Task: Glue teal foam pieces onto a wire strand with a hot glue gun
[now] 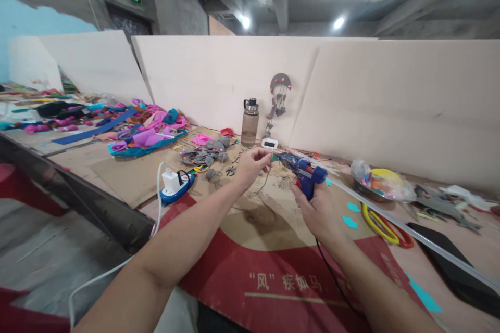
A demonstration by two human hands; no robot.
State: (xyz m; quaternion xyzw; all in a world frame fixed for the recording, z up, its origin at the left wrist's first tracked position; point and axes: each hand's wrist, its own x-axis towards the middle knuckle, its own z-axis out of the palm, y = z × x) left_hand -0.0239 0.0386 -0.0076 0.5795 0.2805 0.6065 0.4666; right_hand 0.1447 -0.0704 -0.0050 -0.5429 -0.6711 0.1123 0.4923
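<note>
My right hand (318,210) is wrapped round the handle of a blue glue gun (302,167), its nozzle pointing left. A long clear glue stick (375,207) trails from the back of the gun toward the lower right. Close to the nozzle, my left hand (252,167) pinches a thin grey cord (266,183) between thumb and fingers. The cord hangs down and curls onto the cardboard sheet (234,231). Whether the nozzle touches the cord I cannot tell.
Grey felt pieces with pink dots (203,153) lie beyond my left arm. A bottle (249,124) and a small white display (269,143) stand behind. On the left sits a blue power strip (177,191); on the right, scissors (377,225), a bowl (380,193) and a black phone (453,263).
</note>
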